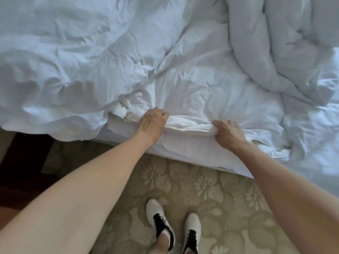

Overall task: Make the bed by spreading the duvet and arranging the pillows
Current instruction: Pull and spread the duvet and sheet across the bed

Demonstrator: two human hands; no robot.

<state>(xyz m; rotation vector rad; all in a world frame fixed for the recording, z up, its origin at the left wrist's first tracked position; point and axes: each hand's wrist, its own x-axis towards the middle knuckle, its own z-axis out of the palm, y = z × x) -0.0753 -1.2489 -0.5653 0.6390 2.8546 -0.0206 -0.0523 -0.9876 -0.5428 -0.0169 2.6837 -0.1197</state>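
At bed's near edge, left hand [153, 120] and right hand [227, 132], fingers [217, 123] curled gripping duvet [187, 125] hem.

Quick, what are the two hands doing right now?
Left hand: closed, gripping the bunched edge of the white duvet at the bedside.
Right hand: closed, gripping the same duvet edge, a little further along.

Bed edge crowded, floor side open
Bunched duvet [286, 57] blocks far right; patterned carpet [211, 184] beside the shoes [161, 224] lies open
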